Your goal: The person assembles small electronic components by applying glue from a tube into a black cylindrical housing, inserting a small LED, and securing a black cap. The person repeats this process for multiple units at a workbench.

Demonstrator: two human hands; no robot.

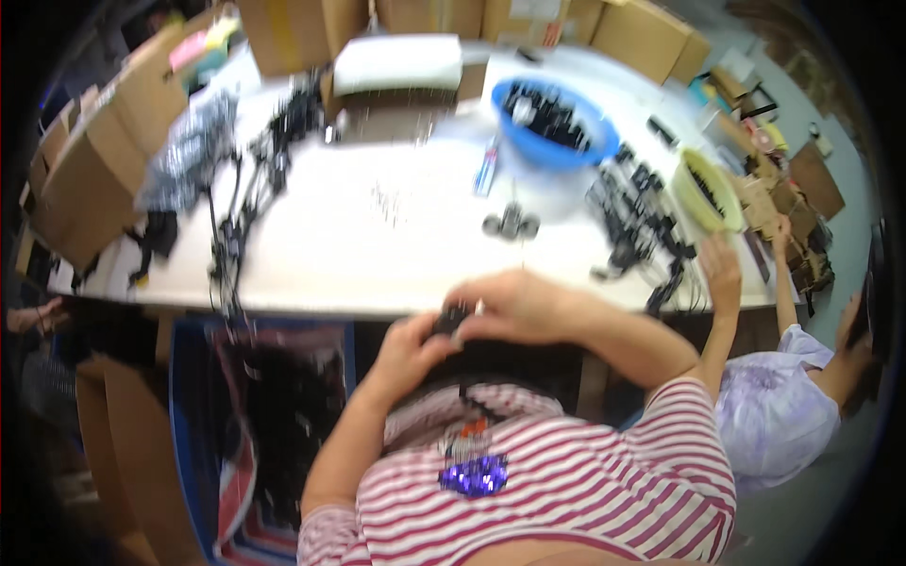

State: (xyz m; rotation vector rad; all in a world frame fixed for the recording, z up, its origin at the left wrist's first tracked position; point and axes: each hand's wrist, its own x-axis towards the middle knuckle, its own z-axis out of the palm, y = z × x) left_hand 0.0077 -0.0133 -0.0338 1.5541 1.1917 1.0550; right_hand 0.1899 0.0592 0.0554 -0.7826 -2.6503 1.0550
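Observation:
Over the table's front edge my left hand [413, 344] and my right hand [514, 302] meet, fingers closed around a small black part [453, 318]. A bit of something white shows at my right fingertips. Motion blur and the fingers hide the part's exact kind. Beyond my hands, a dark three-lobed piece [511, 224] lies on the white tabletop [330, 250]. Left of it, tiny dark pieces [389, 203] are scattered. A slim blue-and-white tube [486, 168] rests near the blue basin.
A blue basin [604, 151] and a yellow basin [689, 174] hold black parts. Black cabled assemblies [642, 212] lie at right, more [250, 203] at left. Cardboard boxes [429, 17] line the back. A blue bin [189, 424] stands below left. Another person [774, 415] works at right.

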